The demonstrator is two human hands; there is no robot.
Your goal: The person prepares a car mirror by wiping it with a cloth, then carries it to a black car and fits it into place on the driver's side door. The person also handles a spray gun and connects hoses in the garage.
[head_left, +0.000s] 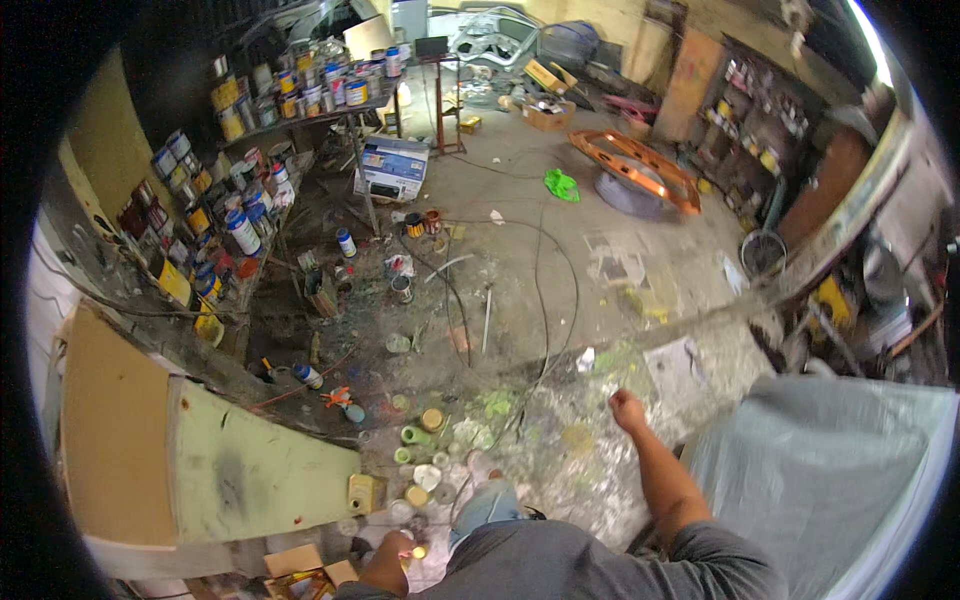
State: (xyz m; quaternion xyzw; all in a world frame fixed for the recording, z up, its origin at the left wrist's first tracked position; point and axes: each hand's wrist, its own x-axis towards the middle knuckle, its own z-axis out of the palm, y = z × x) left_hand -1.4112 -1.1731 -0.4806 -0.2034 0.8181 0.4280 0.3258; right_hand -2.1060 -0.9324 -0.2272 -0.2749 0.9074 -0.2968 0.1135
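Observation:
My left hand (pixel 396 546) hangs low by my left side, its fingers curled. A small yellow round thing (pixel 419 552) shows right at its fingertips; whether I grip it is hard to make out. My right hand (pixel 627 410) is stretched out ahead over the stained floor, closed in a loose fist with nothing seen in it. Between my left hand and the floor ahead stand several paint pots, among them a green container (pixel 414 436), a white-topped pot (pixel 428 477) and a square yellowish can (pixel 366 494).
A pale green panel (pixel 265 465) juts in at left. Grey sheeting (pixel 820 480) covers something at right. A dark hose (pixel 541 270) loops across the floor. An orange car panel (pixel 640 165) rests farther off. Paint cans crowd the rack (pixel 300 125); an open cardboard box (pixel 295 572) sits lower left.

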